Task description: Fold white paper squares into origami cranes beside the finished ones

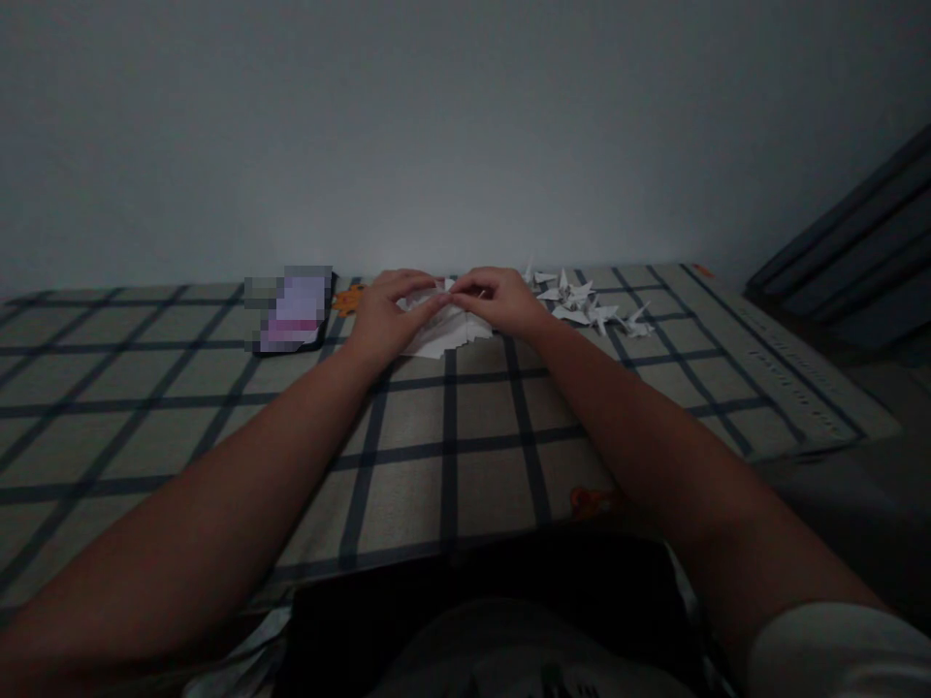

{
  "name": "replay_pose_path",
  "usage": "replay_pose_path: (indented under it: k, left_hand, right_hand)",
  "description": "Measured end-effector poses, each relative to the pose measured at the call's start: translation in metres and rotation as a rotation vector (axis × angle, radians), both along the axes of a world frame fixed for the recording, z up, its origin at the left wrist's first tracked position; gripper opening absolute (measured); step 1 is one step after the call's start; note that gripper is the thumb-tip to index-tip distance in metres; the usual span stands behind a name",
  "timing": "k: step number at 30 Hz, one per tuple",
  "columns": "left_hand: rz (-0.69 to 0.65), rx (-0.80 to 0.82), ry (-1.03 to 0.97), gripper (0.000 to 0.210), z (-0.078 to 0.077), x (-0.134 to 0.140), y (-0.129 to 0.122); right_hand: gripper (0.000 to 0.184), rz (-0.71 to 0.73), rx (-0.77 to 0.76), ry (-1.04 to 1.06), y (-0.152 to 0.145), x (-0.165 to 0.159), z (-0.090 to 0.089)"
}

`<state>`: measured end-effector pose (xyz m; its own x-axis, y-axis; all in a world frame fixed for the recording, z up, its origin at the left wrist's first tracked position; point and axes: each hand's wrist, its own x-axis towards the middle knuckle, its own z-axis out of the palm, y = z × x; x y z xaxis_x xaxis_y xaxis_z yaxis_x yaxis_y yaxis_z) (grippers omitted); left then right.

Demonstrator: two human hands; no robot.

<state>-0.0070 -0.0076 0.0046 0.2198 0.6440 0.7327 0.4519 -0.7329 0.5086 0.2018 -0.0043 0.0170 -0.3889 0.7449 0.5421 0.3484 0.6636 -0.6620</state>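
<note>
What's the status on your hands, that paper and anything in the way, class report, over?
Left hand and right hand pinching white paper, partly hidden by fingers. More sheets beneath. Origami cranes beside right hand; smartphone off left, not in the way.

open checked cloth (484, 397) between forearms (254, 485), phone (302, 301) blocking the left, paper cranes (602, 315) crowding the right, wall (465, 126) behind

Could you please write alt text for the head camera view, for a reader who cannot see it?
A person's left hand and right hand pinch white paper above more white sheets on a checked cloth. Folded white paper cranes lie to the right and a partly pixelated phone to the left, before a plain wall in dim light.
</note>
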Motion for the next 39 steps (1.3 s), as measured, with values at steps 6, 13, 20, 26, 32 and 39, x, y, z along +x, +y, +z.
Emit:
replay_pose_path:
  k: [6,13,20,26,32,39]
  left_hand:
    - [-0.028,-0.038,-0.021,0.017,0.0,0.001,-0.001]
    - [-0.007,-0.006,-0.054,0.01,0.004,-0.002,-0.003]
    - [0.034,0.086,0.099,0.008,0.013,-0.003,-0.007]
    - [0.066,0.052,0.108,0.013,0.01,-0.002,-0.006]
    - [0.017,-0.018,0.019,0.015,0.004,0.0,-0.003]
    - [0.008,-0.19,-0.077,0.018,0.002,0.001,-0.006]
  right_hand:
    - [0.024,-0.019,-0.019,-0.006,-0.002,0.0,0.003]
    - [0.029,-0.059,-0.033,0.03,0.003,0.006,0.004]
    - [0.041,0.034,0.003,0.001,-0.001,0.007,0.001]
    - [0.019,0.005,0.096,-0.099,-0.001,0.008,0.001]
    - [0.018,0.002,-0.023,-0.056,0.002,0.004,0.002]
    - [0.025,0.046,-0.252,0.068,0.004,0.003,0.0]
